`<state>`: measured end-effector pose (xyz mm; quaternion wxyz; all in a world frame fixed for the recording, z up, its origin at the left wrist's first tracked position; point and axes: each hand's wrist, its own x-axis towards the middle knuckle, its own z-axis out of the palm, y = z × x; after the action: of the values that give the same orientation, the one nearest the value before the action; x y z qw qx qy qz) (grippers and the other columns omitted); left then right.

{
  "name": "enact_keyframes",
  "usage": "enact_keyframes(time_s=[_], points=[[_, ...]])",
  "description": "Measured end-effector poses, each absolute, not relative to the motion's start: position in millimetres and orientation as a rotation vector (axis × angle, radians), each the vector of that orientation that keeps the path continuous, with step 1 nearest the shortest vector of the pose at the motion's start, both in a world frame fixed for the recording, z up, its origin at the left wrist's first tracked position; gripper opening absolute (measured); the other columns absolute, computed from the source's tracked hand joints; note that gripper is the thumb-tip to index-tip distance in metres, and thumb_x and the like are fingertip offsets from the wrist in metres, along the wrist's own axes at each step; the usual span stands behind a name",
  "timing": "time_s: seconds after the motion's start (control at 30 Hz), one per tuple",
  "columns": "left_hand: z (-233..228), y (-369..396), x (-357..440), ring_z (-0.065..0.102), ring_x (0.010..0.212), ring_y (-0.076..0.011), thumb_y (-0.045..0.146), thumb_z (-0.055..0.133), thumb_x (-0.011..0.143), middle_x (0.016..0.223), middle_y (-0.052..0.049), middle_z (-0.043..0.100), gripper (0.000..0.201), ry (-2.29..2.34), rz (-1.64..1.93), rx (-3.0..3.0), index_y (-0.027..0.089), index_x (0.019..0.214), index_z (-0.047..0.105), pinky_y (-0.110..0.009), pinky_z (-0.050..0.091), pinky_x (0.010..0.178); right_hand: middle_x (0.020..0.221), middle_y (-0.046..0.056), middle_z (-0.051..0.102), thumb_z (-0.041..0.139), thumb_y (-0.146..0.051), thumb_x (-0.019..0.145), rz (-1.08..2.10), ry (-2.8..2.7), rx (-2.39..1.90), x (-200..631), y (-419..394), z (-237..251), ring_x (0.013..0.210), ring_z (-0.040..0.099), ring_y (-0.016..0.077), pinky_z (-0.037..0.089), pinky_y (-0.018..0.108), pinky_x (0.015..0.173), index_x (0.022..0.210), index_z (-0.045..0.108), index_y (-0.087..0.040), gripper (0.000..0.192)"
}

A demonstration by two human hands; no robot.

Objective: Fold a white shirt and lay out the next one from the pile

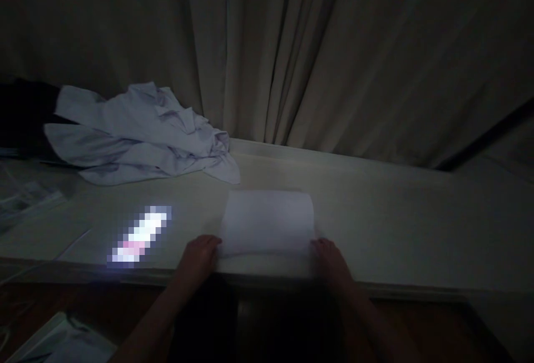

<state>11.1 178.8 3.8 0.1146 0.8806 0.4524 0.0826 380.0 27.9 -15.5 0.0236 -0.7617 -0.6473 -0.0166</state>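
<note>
A white sheet of paper [267,221] lies at the front of the pale desk, seemingly bent over, with a rounded fold at its far side. At its left edge my left hand [203,253] is closed, fingertips pinching the paper near the front corner. My right hand [331,257] grips the opposite edge in much the same way. Dim light hides the exact placing of the fingers and how many layers the paper has.
A crumpled white cloth [146,135] lies at the back left. A glowing, pixelated phone-like object [142,235] rests left of the paper, near a thin cable [67,249]. Beige curtains [258,45] hang behind the desk [396,229]. Clear plastic [31,199] sits at far left.
</note>
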Motion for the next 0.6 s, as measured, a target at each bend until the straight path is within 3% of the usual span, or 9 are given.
enact_keyframes(time_s=[0.1,0.2,0.37,0.6], points=[[-17,172,5,0.056,0.113,-0.0249,0.025,0.035,0.084,0.122,-0.015,0.061,0.042,1.488,0.121,2.368,0.015,0.119,0.056,-0.04,0.042,0.096,0.121,0.015,0.054,0.048,-0.013,0.076,0.139,-1.944,-2.467,387,1,-45,0.108,0.051,0.0235,0.04,0.033,0.09,0.119,0.055,-0.016,0.044],[-21,175,6,0.058,0.111,-0.0257,0.037,0.03,0.087,0.122,-0.018,0.06,0.049,1.615,0.009,2.091,0.011,0.122,0.051,-0.039,0.043,0.093,0.12,0.015,0.054,0.045,-0.018,0.082,0.202,-1.883,-2.493,389,1,-40,0.11,0.051,0.0226,0.041,0.03,0.09,0.124,0.051,-0.016,0.043],[-28,184,16,0.06,0.104,-0.0277,0.051,0.029,0.085,0.112,-0.015,0.065,0.051,1.591,-0.04,1.977,0.016,0.111,0.055,-0.039,0.044,0.087,0.116,0.013,0.056,0.043,-0.022,0.085,0.296,-1.855,-2.538,382,21,-25,0.103,0.056,0.0202,0.043,0.027,0.083,0.132,0.044,-0.018,0.047],[-32,196,22,0.062,0.082,-0.0212,0.041,0.035,0.081,0.088,-0.009,0.067,0.031,1.571,0.036,1.919,0.018,0.085,0.056,-0.033,0.045,0.075,0.106,0.009,0.059,0.041,-0.024,0.088,0.345,-1.705,-2.504,382,27,-35,0.095,0.058,0.0164,0.043,0.024,0.082,0.113,0.062,-0.02,0.033]])
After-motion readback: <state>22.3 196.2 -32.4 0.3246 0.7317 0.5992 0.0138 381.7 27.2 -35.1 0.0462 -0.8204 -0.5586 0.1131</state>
